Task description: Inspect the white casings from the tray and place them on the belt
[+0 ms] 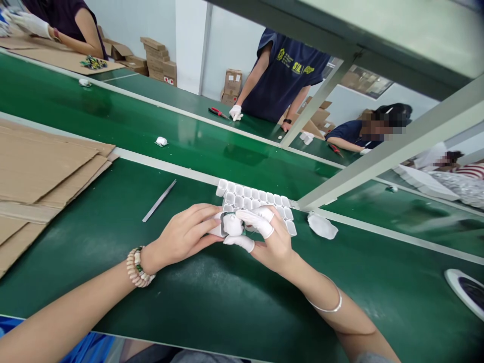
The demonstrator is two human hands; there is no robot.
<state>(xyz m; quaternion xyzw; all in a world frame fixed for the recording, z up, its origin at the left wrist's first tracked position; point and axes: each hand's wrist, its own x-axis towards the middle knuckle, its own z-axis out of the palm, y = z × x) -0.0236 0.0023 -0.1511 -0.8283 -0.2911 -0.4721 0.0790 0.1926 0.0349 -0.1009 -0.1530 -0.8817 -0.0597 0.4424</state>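
Observation:
My left hand [185, 232], bare with a beaded bracelet at the wrist, is closed round a small white plastic housing [218, 230]. White finger cots cover several fingertips of my right hand [274, 247], which grips a rounded white part [233, 225] with green edges at the mouth of that housing. How far the part sits inside cannot be made out. Just beyond my hands stand rows of open white plastic cups [247, 203], partly hidden by my right fingers. A pair of tweezers [159, 200] lies to the left of my left hand.
Flat cardboard sheets [45, 171] lie at the left. A crumpled white piece [322, 225] rests near a slanting metal post [378, 148] on the right. On the green belt [196, 133] sits a small white part [161, 141]. Co-workers [283, 75] are across it.

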